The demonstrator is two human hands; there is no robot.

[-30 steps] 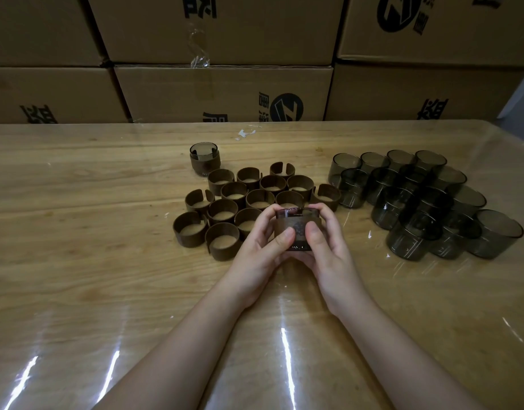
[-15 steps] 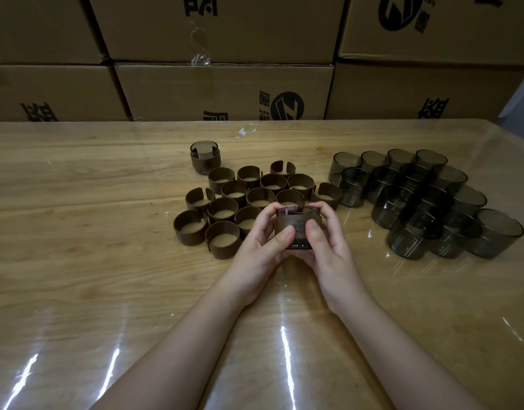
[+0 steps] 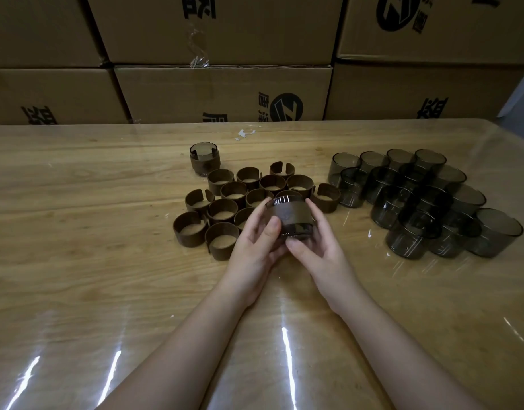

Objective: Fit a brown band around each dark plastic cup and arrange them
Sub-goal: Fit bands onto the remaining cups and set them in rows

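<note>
Head view: both hands meet over the near-centre of the table [image 3: 77,232], lifted just above its surface. Left hand [image 3: 254,247] grips the held cup [image 3: 294,230] from its left side, fingers curled behind it and thumb pressed on the near face. Right hand [image 3: 322,250] clamps the same cup from the right, fingers lying along its side and thumb tucked under the near bottom edge. Held cup is tilted, rim toward the far side. A brown band [image 3: 290,214] wraps its upper body; a dark strip of cup shows below the band and a thin rim above it. Whether the band is fully seated, cannot tell. Loose bands [image 3: 222,208] stand in a tight cluster just left of and beyond the hands, many touching their neighbours, several showing an open slit. Finished cup [image 3: 204,162], upright with its own band on, stands at the far left corner of that cluster. Bare cups [image 3: 417,196], dark and translucent, are packed together on the right, well apart from the hands. A small pale scrap [image 3: 244,133] lies near the far table edge. Cardboard boxes [image 3: 225,93] with black print are stacked behind the table. Table top is glossy, with bright streaks of glare near the forearms.
</note>
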